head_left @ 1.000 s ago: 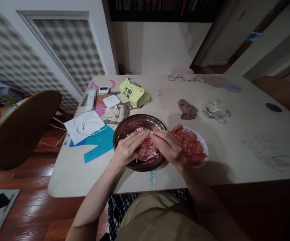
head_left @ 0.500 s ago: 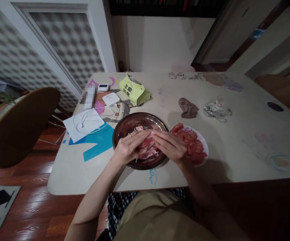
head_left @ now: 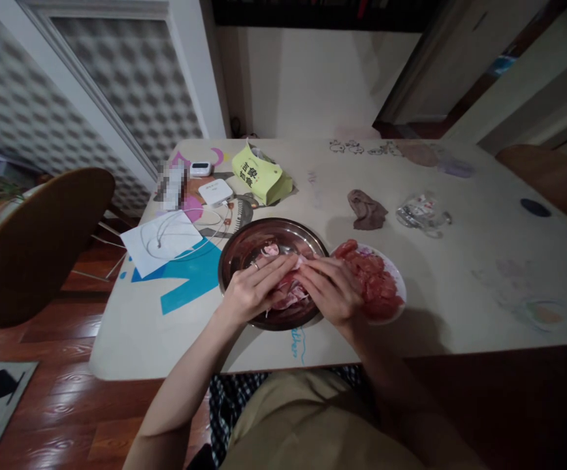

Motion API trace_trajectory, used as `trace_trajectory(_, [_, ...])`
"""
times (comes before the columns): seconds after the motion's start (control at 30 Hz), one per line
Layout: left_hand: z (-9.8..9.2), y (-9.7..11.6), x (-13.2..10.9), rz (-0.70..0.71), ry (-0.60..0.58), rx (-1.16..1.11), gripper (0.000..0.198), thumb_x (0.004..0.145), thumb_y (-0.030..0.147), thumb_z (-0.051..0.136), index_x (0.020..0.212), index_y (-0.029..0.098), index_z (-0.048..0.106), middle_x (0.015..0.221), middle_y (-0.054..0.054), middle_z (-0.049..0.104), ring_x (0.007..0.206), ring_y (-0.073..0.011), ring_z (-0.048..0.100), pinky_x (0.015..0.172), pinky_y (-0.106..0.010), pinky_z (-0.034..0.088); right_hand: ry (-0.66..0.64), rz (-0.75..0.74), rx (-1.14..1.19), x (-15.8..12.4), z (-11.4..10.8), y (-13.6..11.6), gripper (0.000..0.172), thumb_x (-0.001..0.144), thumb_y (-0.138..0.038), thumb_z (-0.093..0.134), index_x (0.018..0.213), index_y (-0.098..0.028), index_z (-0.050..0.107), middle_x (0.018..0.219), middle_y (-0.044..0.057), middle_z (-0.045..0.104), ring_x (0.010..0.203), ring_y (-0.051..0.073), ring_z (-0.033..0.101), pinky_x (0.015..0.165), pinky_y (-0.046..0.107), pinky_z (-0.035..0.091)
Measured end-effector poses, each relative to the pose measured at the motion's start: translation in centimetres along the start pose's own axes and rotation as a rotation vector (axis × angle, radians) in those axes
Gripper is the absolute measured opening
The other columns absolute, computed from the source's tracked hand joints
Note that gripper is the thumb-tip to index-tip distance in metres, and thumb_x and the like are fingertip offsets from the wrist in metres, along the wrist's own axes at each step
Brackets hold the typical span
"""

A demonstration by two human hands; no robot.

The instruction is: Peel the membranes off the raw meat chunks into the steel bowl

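Over a round metal bowl, my left hand and my right hand meet at their fingertips. Both are closed on a small pale pink piece of raw meat, mostly covered by the fingers. Below them in the bowl lie raw meat scraps with white fat, and one small scrap rests apart near the far side. A white plate stands against the bowl's right side, heaped with red raw meat pieces. My right wrist hides part of this plate.
Behind the bowl stands a yellow-green paper bag. A brown cloth and a clear glass or plastic item lie to the right. At left are white paper, a cable, a white box and a small device. A chair stands left of the table.
My fingertips have shifted slightly, and more of the pale pink piece shows between them. The whole view has moved a little; the bowl and plate keep their places on the table.
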State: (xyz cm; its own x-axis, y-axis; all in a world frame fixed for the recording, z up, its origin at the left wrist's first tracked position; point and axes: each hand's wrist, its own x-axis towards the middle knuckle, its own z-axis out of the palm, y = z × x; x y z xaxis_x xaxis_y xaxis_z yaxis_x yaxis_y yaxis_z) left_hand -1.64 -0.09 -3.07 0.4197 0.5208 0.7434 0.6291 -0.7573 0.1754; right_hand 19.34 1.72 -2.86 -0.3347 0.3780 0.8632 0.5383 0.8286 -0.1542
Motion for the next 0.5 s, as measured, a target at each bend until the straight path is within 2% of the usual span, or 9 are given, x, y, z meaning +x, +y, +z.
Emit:
trace_trajectory(0.17, [-0.22,0.24,0.38,0.022,-0.005,0.054,0.066,0.097,0.017,0.063,0.158,0.018,0.038,0.133,-0.010,0.071,0.119,-0.0204,0.072,0.104,-0.032,0.060,0.048,0.032,-0.043,0.29,0.53,-0.59,0.051,0.089,-0.008,0.072,0.136,-0.026,0.064,0.105,0.007,0.079,0.098,0.021,0.076,0.089,0.034,0.065])
trace_trajectory(0.3, [-0.17,0.25,0.24,0.020,-0.003,0.050,0.066,0.096,0.016,0.063,0.157,0.018,0.039,0.133,-0.010,0.071,0.119,-0.0202,0.072,0.104,-0.032,0.060,0.049,-0.038,-0.121,0.31,0.58,-0.57,0.044,0.086,-0.004,0.073,0.127,-0.020,0.069,0.102,0.009,0.079,0.094,0.022,0.076,0.083,0.033,0.067])
trace_trajectory(0.4, [-0.12,0.14,0.09,0.006,0.002,0.022,0.064,0.096,0.017,0.064,0.155,0.018,0.042,0.134,-0.010,0.071,0.120,-0.0200,0.071,0.104,-0.032,0.060,0.031,-0.087,-0.126,0.18,0.37,-0.32,0.038,0.085,-0.003,0.074,0.121,-0.017,0.071,0.103,0.011,0.079,0.097,0.023,0.076,0.084,0.033,0.067])
trace_trajectory(0.5, [-0.19,0.08,0.18,-0.010,0.005,-0.041,0.060,0.095,0.018,0.065,0.152,0.018,0.047,0.133,-0.010,0.071,0.121,-0.0204,0.071,0.105,-0.033,0.061,0.017,-0.110,-0.065,0.06,0.13,0.03,0.040,0.087,-0.005,0.072,0.125,-0.019,0.069,0.108,0.010,0.079,0.101,0.022,0.076,0.086,0.034,0.067])
